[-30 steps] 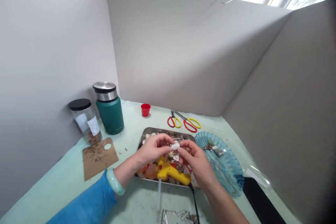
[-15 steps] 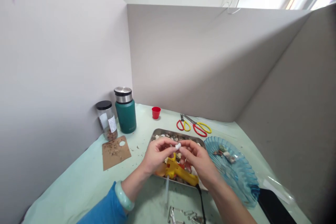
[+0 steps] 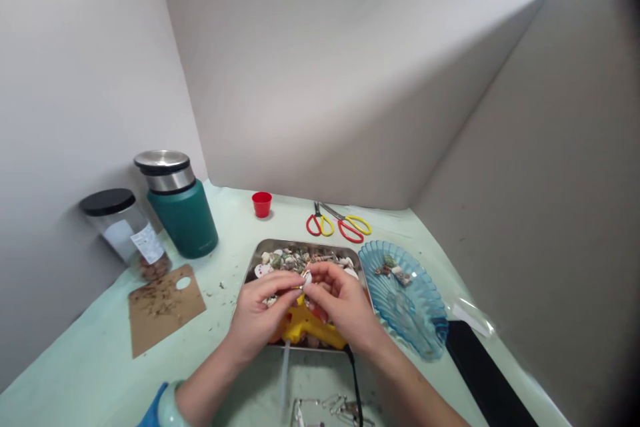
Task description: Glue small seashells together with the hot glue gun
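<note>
Above a metal tray (image 3: 262, 248) of shells and small stones, my left hand (image 3: 260, 307) and my right hand (image 3: 340, 297) meet fingertip to fingertip. Pinched between them is a small white piece (image 3: 307, 277), its exact shape too small to tell. Both hands are closed on it. A yellow glue gun (image 3: 313, 328) lies across the front of the tray under the hands, with a clear glue stick (image 3: 285, 367) and a black cord (image 3: 356, 380) extending toward me.
A blue shell-shaped plate (image 3: 407, 310) holds small pieces on the right, beside a black flat object (image 3: 485, 373). Behind are scissors (image 3: 350, 230) and a red cup (image 3: 261, 204). Left stand a green bottle (image 3: 185, 220), a jar (image 3: 125, 230) and brown card (image 3: 167, 310).
The camera view has tilted down and shifted, so the table things appear further left and the picture on the wall is out of view. My hands still hold the small white piece, now turned differently.
</note>
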`<state>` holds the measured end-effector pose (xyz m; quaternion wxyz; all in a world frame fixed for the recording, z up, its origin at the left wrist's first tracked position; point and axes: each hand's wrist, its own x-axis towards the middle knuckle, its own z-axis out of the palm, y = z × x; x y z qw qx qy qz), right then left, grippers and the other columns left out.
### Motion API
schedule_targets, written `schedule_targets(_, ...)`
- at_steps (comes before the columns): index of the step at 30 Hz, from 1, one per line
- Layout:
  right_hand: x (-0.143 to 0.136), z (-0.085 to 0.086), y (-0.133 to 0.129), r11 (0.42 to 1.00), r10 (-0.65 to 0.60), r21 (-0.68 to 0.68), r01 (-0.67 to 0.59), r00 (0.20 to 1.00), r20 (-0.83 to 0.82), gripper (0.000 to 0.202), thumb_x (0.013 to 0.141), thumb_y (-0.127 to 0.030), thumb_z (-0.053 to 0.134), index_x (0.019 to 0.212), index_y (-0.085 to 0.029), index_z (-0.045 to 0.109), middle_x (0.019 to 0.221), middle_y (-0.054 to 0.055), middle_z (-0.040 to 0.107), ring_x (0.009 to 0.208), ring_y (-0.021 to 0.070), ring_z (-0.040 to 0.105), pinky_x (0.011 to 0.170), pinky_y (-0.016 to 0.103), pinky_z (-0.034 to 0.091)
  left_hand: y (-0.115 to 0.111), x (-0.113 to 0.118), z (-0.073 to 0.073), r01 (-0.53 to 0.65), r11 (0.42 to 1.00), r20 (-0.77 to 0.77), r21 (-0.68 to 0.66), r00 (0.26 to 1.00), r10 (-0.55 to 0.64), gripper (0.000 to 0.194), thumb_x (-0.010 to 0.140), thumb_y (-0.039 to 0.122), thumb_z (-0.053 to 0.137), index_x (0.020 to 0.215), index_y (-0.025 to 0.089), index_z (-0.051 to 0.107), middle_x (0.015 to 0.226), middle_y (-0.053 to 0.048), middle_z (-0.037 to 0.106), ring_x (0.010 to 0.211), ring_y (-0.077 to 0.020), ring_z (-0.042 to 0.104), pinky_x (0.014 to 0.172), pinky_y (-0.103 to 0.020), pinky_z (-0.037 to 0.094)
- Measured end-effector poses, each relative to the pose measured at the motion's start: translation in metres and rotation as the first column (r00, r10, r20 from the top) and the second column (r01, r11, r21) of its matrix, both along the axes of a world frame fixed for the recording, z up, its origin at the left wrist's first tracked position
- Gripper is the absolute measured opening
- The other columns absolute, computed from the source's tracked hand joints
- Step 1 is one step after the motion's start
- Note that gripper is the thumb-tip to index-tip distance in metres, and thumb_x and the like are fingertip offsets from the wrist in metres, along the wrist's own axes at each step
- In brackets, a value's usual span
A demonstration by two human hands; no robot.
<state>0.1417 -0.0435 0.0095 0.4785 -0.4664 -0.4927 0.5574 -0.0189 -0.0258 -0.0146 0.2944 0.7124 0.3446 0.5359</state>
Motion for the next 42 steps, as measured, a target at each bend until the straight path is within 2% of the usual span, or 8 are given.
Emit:
schedule_targets(14, 0.006, -0.005, 0.003, 0.997, 0.028, -0.068, -0.027, 1.000, 0.008, 0.025, 0.074, -0.028, 0.066, 0.092, -0.015, 0.055, 0.057, -0.007, 0.053, 0.045, 0.0054, 0.046, 0.043, 0.017, 0.035, 0.000, 0.000, -0.001, -0.004, 0.999, -0.049, -0.033, 0.999, 0.003, 0.014, 0.080, 0.012, 0.062, 0.082, 0.020, 0.073, 0.086, -0.005, 0.074, 0.082, -0.0164, 0.067, 0.078, -0.025, 0.052)
schedule_targets(19, 0.005, -0.005, 0.004, 0.994, 0.063, -0.085, -0.067, 0.997, -0.043, 0.027, 0.072, -0.028, 0.067, 0.093, -0.015, 0.055, 0.060, -0.007, 0.053, 0.044, 0.0050, 0.046, 0.038, 0.016, 0.032, -0.002, 0.000, -0.002, 0.008, 0.964, 0.041, -0.266, 0.999, 0.003, 0.013, 0.086, 0.021, 0.055, 0.088, 0.019, 0.067, 0.069, 0.000, 0.067, 0.058, -0.0120, 0.061, 0.060, -0.022, 0.051)
schedule_targets(22, 0.007, -0.004, 0.004, 0.992, 0.091, -0.086, -0.093, 0.995, -0.027, 0.027, 0.073, -0.029, 0.066, 0.094, -0.015, 0.056, 0.066, -0.005, 0.053, 0.046, 0.0061, 0.048, 0.039, 0.016, 0.034, -0.002, -0.001, -0.002, 0.055, 0.917, 0.138, -0.395, 0.990, 0.001, 0.013, 0.085, 0.027, 0.056, 0.089, 0.018, 0.065, 0.059, 0.001, 0.062, 0.057, -0.0125, 0.059, 0.059, -0.022, 0.050)
schedule_targets(26, 0.021, 0.002, 0.006, 0.999, 0.051, 0.003, -0.053, 0.973, 0.224, 0.025, 0.079, -0.026, 0.058, 0.104, -0.019, 0.056, 0.073, -0.002, 0.057, 0.052, 0.0090, 0.052, 0.047, 0.021, 0.040, -0.001, -0.002, 0.000, 0.111, 0.860, 0.246, -0.497, 0.969, 0.017, 0.015, 0.084, 0.030, 0.059, 0.090, 0.017, 0.063, 0.057, 0.002, 0.062, 0.057, -0.0110, 0.057, 0.061, -0.020, 0.048)
schedule_targets(30, 0.040, 0.008, 0.009, 0.963, -0.148, 0.261, -0.059, 0.697, 0.702, 0.022, 0.081, -0.017, 0.055, 0.102, -0.021, 0.060, 0.096, 0.004, 0.063, 0.074, 0.0151, 0.059, 0.068, 0.028, 0.045, 0.000, 0.000, 0.004, 0.167, 0.820, 0.331, -0.548, 0.943, 0.029, 0.018, 0.085, 0.032, 0.058, 0.093, 0.016, 0.062, 0.056, 0.002, 0.062, 0.056, -0.0090, 0.054, 0.059, -0.017, 0.044)
schedule_targets(36, 0.043, 0.000, 0.012, 0.959, -0.145, 0.198, -0.203, 0.250, 0.957, 0.022, 0.086, -0.017, 0.052, 0.105, -0.021, 0.062, 0.101, 0.008, 0.063, 0.087, 0.0211, 0.062, 0.073, 0.030, 0.044, 0.000, 0.001, 0.006, 0.234, 0.784, 0.409, -0.575, 0.912, 0.027, 0.017, 0.084, 0.032, 0.058, 0.092, 0.016, 0.061, 0.054, 0.002, 0.061, 0.054, -0.0094, 0.055, 0.056, -0.018, 0.043)
schedule_targets(39, 0.041, -0.005, 0.014, 0.966, -0.122, 0.145, -0.216, 0.117, 0.986, 0.021, 0.086, -0.020, 0.053, 0.105, -0.022, 0.062, 0.100, 0.007, 0.063, 0.085, 0.0222, 0.064, 0.069, 0.030, 0.043, 0.000, 0.000, 0.005, 0.231, 0.784, 0.402, -0.576, 0.915, 0.025, 0.017, 0.084, 0.032, 0.059, 0.091, 0.016, 0.061, 0.055, 0.002, 0.061, 0.055, -0.0096, 0.055, 0.057, -0.018, 0.043)
schedule_targets(42, 0.041, -0.003, 0.013, 0.968, -0.117, 0.138, -0.211, 0.107, 0.987, 0.021, 0.086, -0.021, 0.054, 0.105, -0.022, 0.063, 0.100, 0.008, 0.063, 0.083, 0.0225, 0.064, 0.068, 0.031, 0.043, 0.001, -0.001, 0.003, 0.230, 0.777, 0.390, -0.586, 0.920, 0.023, 0.018, 0.082, 0.032, 0.061, 0.091, 0.016, 0.062, 0.055, 0.002, 0.061, 0.054, -0.0097, 0.055, 0.055, -0.018, 0.043)
